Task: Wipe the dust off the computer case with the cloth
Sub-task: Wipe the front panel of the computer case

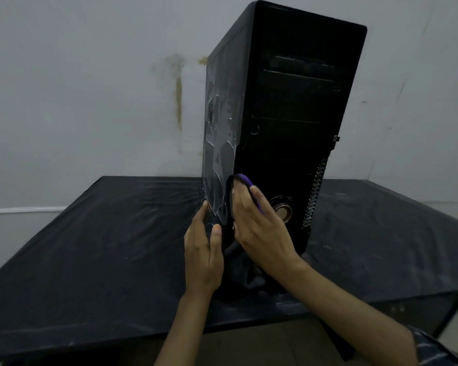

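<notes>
Right hand (259,228) grip presses cloth (245,180) (purple) – on case (296,114).

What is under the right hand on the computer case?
A purple cloth lies under the right hand, pressed on the case; most of it is covered by the fingers.

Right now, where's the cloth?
In the head view, the purple cloth sits under the right hand, pressed against the computer case low on its front-left edge, beside the left hand.
</notes>
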